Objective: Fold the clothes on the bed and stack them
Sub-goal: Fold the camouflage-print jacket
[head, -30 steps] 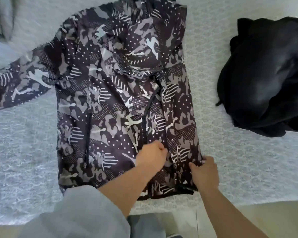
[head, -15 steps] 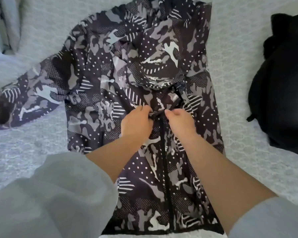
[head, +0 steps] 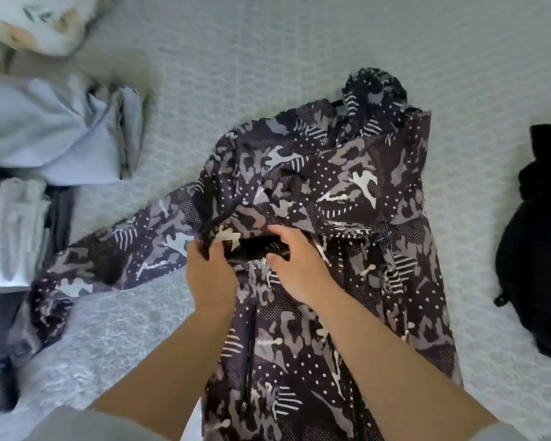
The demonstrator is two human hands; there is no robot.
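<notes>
1. Head view: a camouflage-print jacket (head: 347, 218) lies spread on a pale textured bedspread (head: 268, 58), one sleeve trailing left.
2. The left hand (head: 212, 278) and right hand (head: 299, 268) each grip bunched fabric near its collar.
3. A black garment (head: 538, 249) lies well apart, at right.

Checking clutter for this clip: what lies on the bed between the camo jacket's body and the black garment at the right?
Only bare bedspread. The head view shows a clear strip between the camo jacket and the black garment.
</notes>
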